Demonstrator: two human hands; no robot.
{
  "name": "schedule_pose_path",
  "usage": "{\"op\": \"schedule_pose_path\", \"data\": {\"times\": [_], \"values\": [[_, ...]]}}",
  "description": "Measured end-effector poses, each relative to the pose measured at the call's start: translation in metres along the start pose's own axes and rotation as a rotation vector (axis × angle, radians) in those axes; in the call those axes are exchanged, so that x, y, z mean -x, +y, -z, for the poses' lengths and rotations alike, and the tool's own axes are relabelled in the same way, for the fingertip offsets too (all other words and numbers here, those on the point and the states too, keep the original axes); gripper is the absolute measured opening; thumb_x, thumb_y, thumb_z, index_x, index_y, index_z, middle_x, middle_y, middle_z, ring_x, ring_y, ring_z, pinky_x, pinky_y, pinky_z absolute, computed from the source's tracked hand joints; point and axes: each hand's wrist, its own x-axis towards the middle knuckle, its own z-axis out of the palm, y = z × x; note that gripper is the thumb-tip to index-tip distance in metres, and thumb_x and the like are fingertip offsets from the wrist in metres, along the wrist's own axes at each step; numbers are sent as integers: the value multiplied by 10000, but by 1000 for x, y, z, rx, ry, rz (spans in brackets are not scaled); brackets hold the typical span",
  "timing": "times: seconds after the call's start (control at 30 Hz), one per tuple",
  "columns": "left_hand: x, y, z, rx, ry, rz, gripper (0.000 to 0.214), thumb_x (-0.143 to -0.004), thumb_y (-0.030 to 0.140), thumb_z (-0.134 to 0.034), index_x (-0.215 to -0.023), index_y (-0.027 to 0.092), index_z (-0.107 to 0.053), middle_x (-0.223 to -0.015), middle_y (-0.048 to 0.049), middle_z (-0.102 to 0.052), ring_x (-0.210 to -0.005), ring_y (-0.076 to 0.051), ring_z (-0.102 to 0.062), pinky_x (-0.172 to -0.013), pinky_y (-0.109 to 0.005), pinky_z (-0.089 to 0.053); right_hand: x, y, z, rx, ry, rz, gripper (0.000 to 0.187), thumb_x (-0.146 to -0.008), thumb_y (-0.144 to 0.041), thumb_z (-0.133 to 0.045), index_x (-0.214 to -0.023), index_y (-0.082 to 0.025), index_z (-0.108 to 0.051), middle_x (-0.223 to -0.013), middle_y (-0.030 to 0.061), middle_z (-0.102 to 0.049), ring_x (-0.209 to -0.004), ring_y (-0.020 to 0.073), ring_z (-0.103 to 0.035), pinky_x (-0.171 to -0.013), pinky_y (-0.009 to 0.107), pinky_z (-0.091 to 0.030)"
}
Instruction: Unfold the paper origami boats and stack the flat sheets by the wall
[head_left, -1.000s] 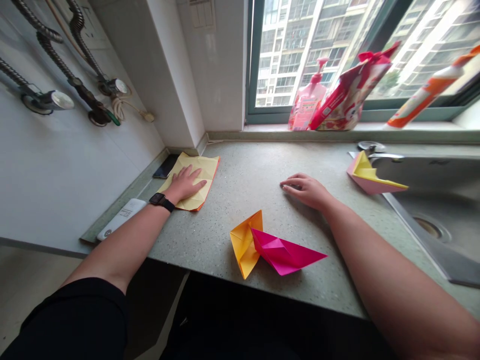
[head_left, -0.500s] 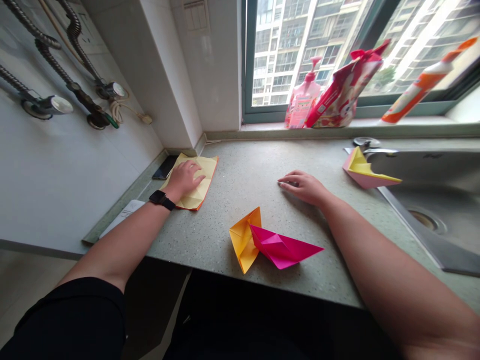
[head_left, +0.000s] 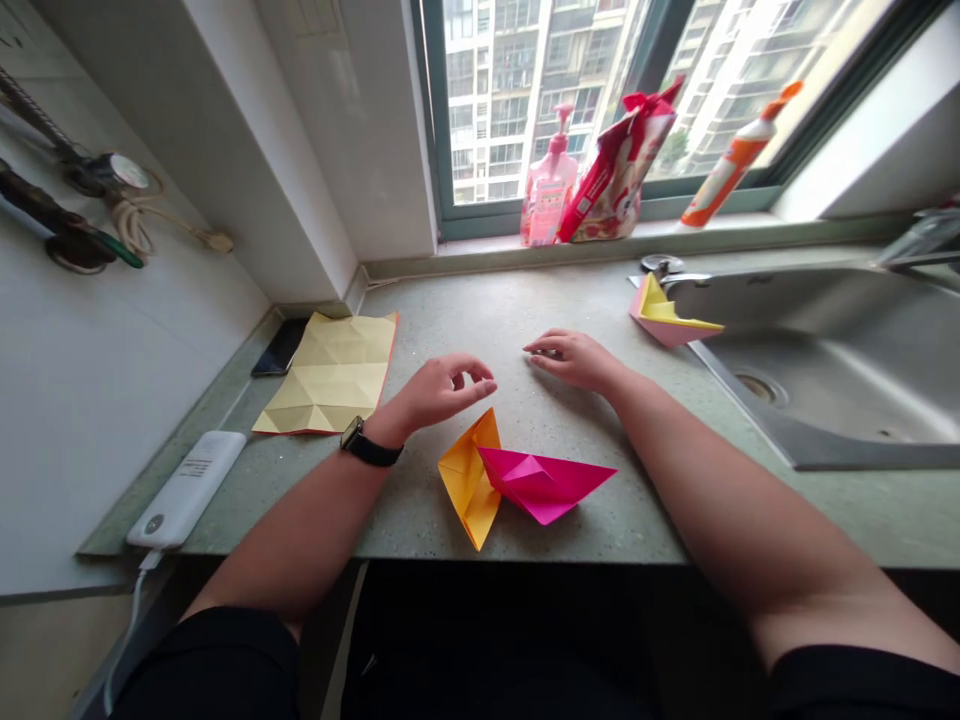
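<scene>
Showing crisp folds: magenta boat (head_left: 551,487), yellow-orange boat (head_left: 466,480).

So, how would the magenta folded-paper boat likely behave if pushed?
The magenta folded-paper boat is probably very light and easily slid, being folded from thin paper. Its creases likely keep it fairly stiff, though its pointed end could crumple. Pushing it toward the orange folded-paper boat would probably shift both, as they appear to touch.

Nearside of the left hand (head_left: 442,390), an orange folded-paper boat (head_left: 474,482) is touched by a magenta one (head_left: 546,492) on the speckled grey-green countertop (head_left: 459,308). Left of that hand are laid creased pale-yellow paper (head_left: 328,375), a flat black phone (head_left: 281,348), a white oblong power bank (head_left: 187,488); beyond the right hand (head_left: 575,360), a pink-and-yellow paper boat (head_left: 670,325).
</scene>
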Motion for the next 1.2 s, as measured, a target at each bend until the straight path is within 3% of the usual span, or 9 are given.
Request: {"op": "schedule_pose_path", "data": {"times": [0.13, 0.23, 0.5, 0.67, 0.87, 1.07, 1.2], "values": [[9, -8, -11, 61, -187, 12, 326, -980, 476, -699, -1129, 202, -795, -1107, -66, -799, -782, -150, -634, -712, -287, -506, 0, -3, 1, -25, 21, -8, 250, -985, -368, -686, -1103, -262, -878, -1112, 104, -807, -911, 238, -748, -858, 390, -620], [11, -7, -11, 79, -218, 44, 271, -974, 392, -661, -1101, 205, -810, -1082, -57, -803, -792, -157, -644, -728, -290, -506, 1, -8, 3, -72, 22, -38, 268, -982, -394, -683, -1094, -252, -880, -1091, 95, -817, -883, 220, -744, -816, 350, -617], [11, -5, -10, 3, -186, 85, 290, -885, 271, -575, -905, 214, -858, -842, -29, -796, -737, -182, -657, -687, -295, -468, 4, -27, 7, -150, -1, -80, 340, -960, -496, -691, -1099, -249, -879, -1056, 88, -838, -839, 223, -727, -799, 369, -590], [8, -10, 3, -16, 8, 138, 320, -923, 371, -563, -857, 187, -818, -800, -35, -773, -758, -195, -664, -686, -301, -452, 5, -41, 6, -236, -65, -99, 389, -942, -540, -696, -1103, -233, -870, -1031, 90, -841, -883, 232, -746, -829, 375, -576], [6, -16, 19, 9, 227, 175, 356, -950, 431, -518, -843, 187, -754, -800, -32, -735, -780, -206, -649, -701, -310, -472, 7, -58, 12, -427, -285, -129, 479, -969, -634, -662, -1071, -206, -850, -891, 74, -819, -848, 220, -749, -806, 358, -574], [4, -25, 13, 38, 183, 202, 342, -931, 434, -521, -814, 195, -735, -791, -34, -730, -790, -213, -650, -691, -310, -469, 11, -76, 28, -521, -720, -128, 439, -839, -599, -843, -1085, -235, -830, -915, 34, -810, -805, 198, -737, -704, 309, -563], [3, -30, 11, 69, 117, 229, 323, -898, 420, -537, -822, 196, -758, -803, -39, -743, -795, -219, -662, -695, -312, -478, 15, -85, 32, -471, -859, -151, 298, -776, -435, -915, -967, -241, -796, -845, 2, -783, -731, 176, -696, -616, 278, -522]]}}
